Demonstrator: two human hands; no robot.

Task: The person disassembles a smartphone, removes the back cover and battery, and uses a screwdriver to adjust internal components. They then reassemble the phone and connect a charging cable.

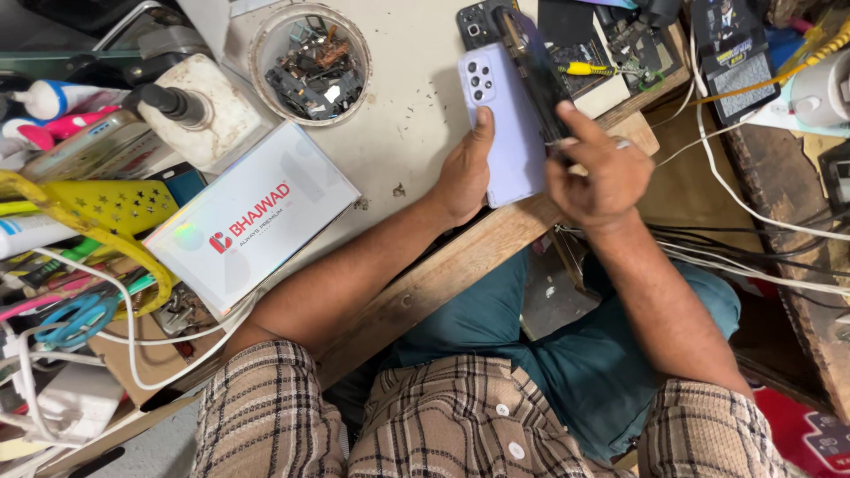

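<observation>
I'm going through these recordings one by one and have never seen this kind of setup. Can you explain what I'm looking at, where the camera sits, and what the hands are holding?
There is no machine here. A person wears one camera on the head, so the single picture looks down past a checked shirt at their own two bare hands.

The left hand grips a lilac phone, seen from its back with the camera lenses showing. The right hand presses along the phone's right edge, where a dark part, probably the screen side, stands apart from the back.

On the worktable lie a round tub of small parts, a white box, blue scissors, a yellow perforated piece, white cables and another dark phone back.
</observation>
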